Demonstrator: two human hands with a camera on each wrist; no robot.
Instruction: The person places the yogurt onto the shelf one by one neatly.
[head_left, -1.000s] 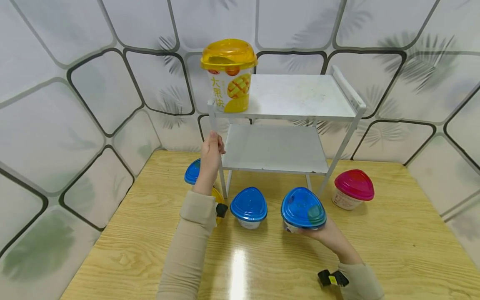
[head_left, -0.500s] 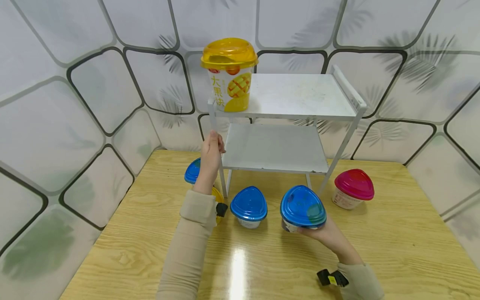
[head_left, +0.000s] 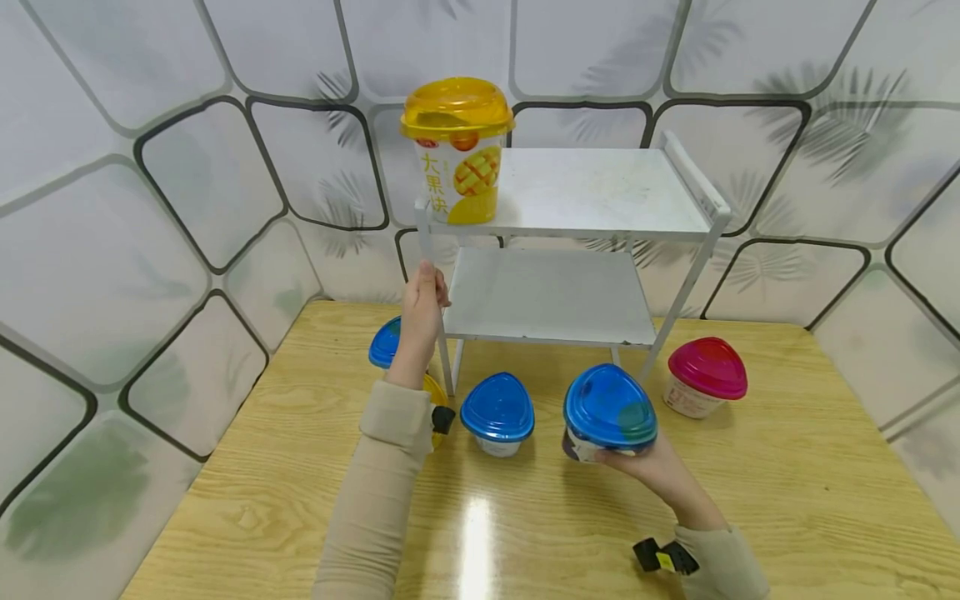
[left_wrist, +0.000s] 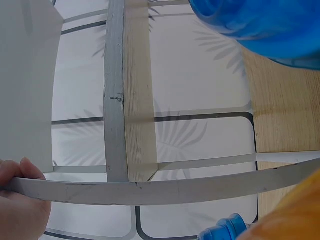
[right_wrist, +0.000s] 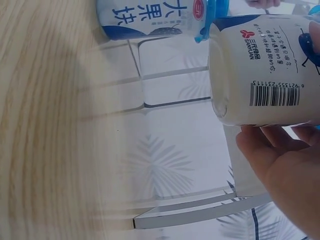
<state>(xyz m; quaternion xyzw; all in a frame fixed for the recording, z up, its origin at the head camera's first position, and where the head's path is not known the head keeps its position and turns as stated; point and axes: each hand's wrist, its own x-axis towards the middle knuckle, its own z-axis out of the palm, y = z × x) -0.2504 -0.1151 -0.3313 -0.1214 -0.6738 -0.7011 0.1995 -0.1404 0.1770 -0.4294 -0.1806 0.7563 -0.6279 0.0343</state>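
Observation:
My left hand (head_left: 423, 304) grips the left front post of a white two-tier shelf rack (head_left: 555, 292); in the left wrist view its fingers (left_wrist: 22, 172) wrap around the bar. In my right hand (head_left: 656, 471) is a blue-lidded yogurt cup (head_left: 609, 408), held around its side in front of the rack. The right wrist view shows that cup's label with a barcode (right_wrist: 275, 94), its base above the table. Left of it, a second blue-lidded yogurt cup (head_left: 497, 412) stands on the table. A yellow-lidded yogurt cup (head_left: 465, 158) sits on the upper shelf at the left end.
A pink-lidded cup (head_left: 707, 377) stands on the wooden table (head_left: 810, 492) right of the rack. Behind my left forearm, another blue-lidded cup (head_left: 386, 340) and a yellow one (head_left: 435, 392) are partly hidden. A patterned wall (head_left: 300, 167) rises behind the table.
My right hand has raised the blue-lidded yogurt cup slightly. The left hand keeps its place on the rack post.

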